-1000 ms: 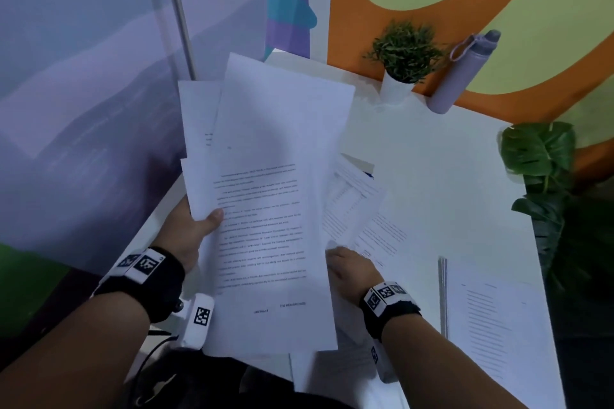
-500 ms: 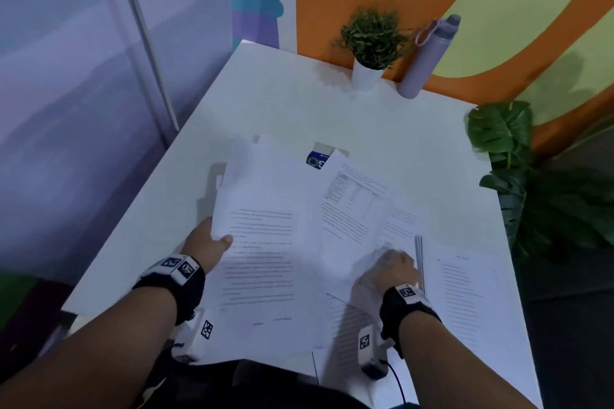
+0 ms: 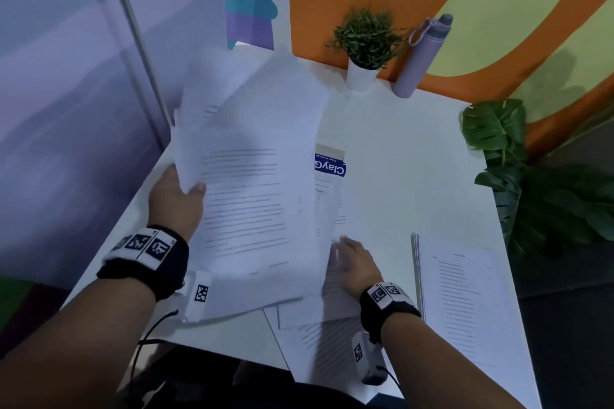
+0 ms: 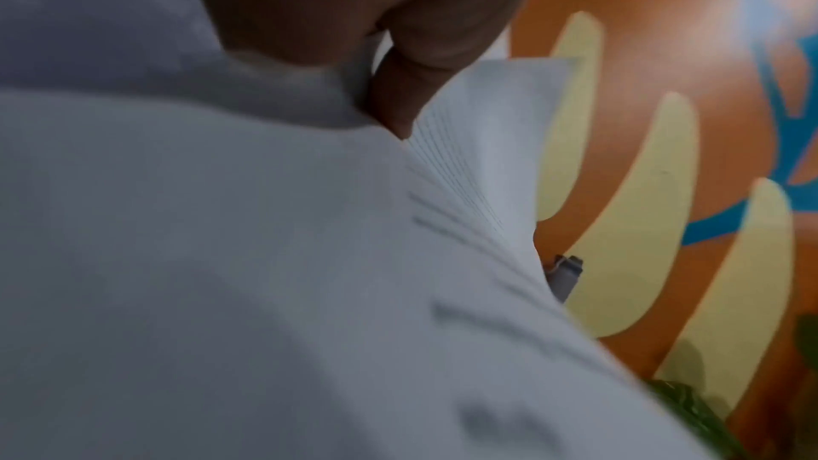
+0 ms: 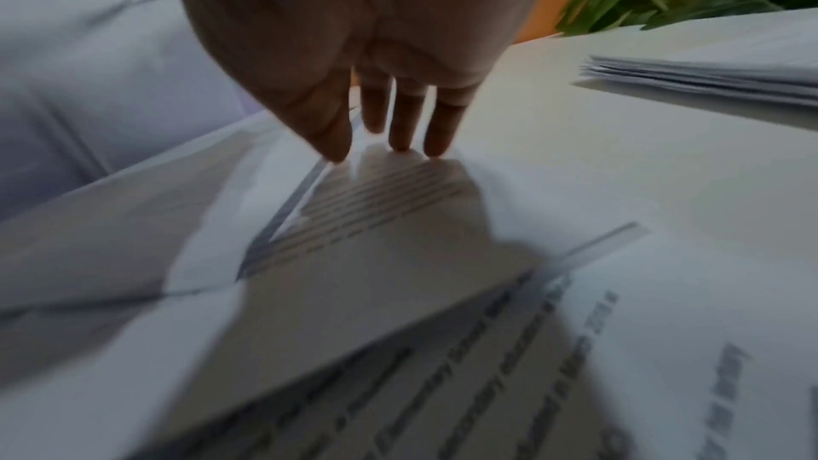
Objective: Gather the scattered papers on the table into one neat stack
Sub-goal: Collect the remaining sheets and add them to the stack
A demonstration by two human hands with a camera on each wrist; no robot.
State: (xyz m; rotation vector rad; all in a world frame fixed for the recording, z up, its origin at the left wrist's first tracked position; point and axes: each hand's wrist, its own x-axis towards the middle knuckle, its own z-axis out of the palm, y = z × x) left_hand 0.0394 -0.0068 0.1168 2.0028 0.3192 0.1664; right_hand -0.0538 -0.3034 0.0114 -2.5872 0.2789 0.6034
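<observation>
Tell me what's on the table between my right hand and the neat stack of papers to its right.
Nothing: between the right hand and the neat stack is bare white table, in the head view.

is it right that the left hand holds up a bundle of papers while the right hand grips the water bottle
Not quite. In the head view the left hand holds the papers, but the right hand rests on loose sheets; the water bottle stands untouched by the wall.
</observation>
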